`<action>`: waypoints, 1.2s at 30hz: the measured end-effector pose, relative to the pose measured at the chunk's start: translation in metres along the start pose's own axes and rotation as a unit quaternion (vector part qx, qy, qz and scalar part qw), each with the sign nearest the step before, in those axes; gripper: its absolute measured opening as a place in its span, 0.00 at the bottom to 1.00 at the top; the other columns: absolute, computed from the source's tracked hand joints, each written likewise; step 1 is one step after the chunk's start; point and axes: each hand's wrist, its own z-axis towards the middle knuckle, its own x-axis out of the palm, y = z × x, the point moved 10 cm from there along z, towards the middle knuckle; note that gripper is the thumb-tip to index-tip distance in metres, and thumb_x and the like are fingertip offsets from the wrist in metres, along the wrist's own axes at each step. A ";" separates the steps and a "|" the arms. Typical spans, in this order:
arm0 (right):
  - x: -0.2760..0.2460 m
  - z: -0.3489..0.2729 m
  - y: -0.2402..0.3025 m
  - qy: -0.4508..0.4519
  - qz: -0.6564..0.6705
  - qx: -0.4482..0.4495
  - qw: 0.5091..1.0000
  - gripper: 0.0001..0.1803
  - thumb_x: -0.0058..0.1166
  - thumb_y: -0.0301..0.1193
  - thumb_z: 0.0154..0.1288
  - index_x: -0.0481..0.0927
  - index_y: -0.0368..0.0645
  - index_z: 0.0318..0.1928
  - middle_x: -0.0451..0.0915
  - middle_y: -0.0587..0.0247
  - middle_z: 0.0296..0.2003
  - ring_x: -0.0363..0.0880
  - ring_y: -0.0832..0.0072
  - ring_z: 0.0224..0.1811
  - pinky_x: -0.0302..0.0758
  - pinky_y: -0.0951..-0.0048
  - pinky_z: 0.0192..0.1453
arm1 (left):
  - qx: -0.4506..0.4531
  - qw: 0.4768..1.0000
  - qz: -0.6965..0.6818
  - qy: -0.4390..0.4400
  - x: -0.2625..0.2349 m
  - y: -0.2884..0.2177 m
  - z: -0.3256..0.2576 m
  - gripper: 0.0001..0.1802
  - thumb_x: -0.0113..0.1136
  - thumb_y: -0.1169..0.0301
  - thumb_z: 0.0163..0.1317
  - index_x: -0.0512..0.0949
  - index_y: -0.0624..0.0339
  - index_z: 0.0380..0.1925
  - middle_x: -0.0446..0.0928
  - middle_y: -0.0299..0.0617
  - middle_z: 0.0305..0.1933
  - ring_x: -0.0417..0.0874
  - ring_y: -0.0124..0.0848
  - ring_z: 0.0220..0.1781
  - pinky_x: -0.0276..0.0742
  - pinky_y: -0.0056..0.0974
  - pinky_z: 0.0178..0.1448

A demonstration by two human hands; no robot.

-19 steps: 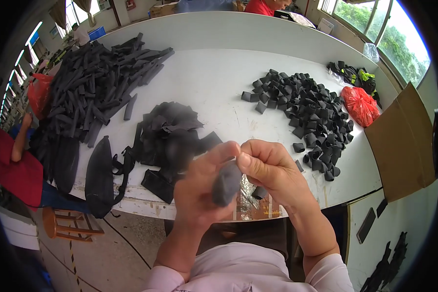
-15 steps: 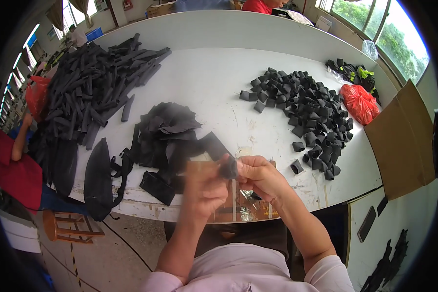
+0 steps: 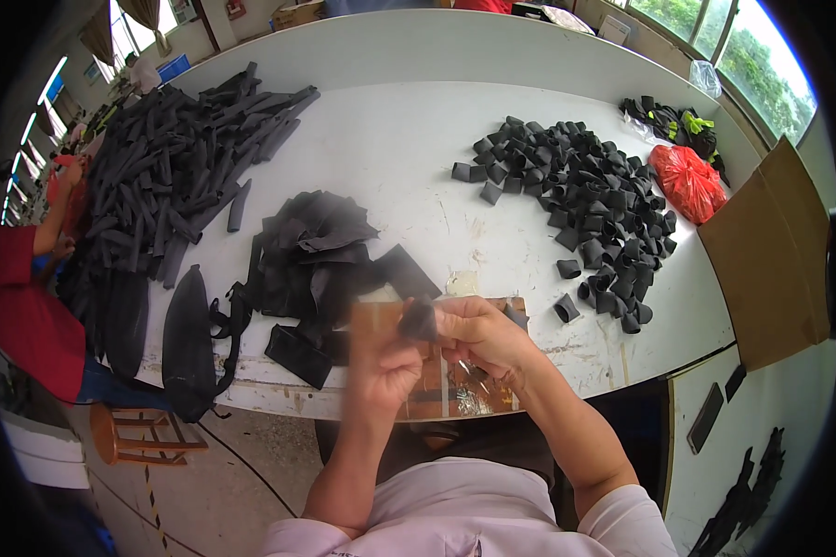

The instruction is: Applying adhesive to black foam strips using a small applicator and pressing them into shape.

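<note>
A small black fabric piece [image 3: 418,319], bent round into a loop, is held over the brown board [image 3: 437,395] at the table's near edge. The thumb and fingers of my right hand [image 3: 486,336] pinch its right side. My left hand [image 3: 387,367] is at its left side, fingers curled against it; motion blurs part of this hand. Just beyond, a flat black strip [image 3: 407,271] sticks out from a heap of black fabric pieces [image 3: 311,246]. Past my right hand a small dark piece [image 3: 516,317] rests on the board, partly hidden.
Many small black loops [image 3: 599,209] spread across the table's right side, beside a red plastic bag [image 3: 687,184] and a cardboard sheet [image 3: 769,251]. Long black strips [image 3: 172,158] are heaped at the far left. A person in a red top [image 3: 28,288] works there, near a wooden stool [image 3: 144,434].
The black piece has moved slightly left along with my right hand and shows a more tilted shape. My left hand is still smeared. At the left, the other person's arms have reached farther up.
</note>
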 end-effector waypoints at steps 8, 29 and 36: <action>0.020 -0.005 0.035 0.140 0.002 -0.084 0.987 0.11 0.48 0.34 0.62 0.71 0.41 0.27 0.67 0.73 0.19 0.62 0.85 0.21 0.61 0.83 0.25 | 0.333 0.764 0.536 0.136 0.097 0.016 -0.067 0.19 0.55 0.77 0.55 0.62 0.63 0.47 0.74 0.41 0.30 0.57 0.15 0.09 0.59 0.22 0.13; 0.057 -0.045 0.081 -0.078 -0.730 -0.277 0.620 0.13 0.54 0.36 0.52 0.69 0.40 0.22 0.74 0.61 0.27 0.74 0.63 0.34 0.69 0.66 0.28 | 0.394 0.768 0.487 0.134 0.091 -0.021 -0.067 0.07 0.54 0.75 0.57 0.75 0.67 0.34 0.76 0.48 0.39 0.74 0.32 0.44 0.63 0.38 0.56; 0.031 -0.037 0.057 -0.083 -0.628 -0.295 0.716 0.08 0.53 0.33 0.54 0.73 0.41 0.28 0.76 0.58 0.29 0.74 0.59 0.30 0.70 0.65 0.28 | 0.203 0.822 0.510 0.153 0.076 0.002 -0.021 0.11 0.61 0.72 0.51 0.76 0.67 0.34 0.76 0.46 0.39 0.77 0.27 0.39 0.74 0.27 0.35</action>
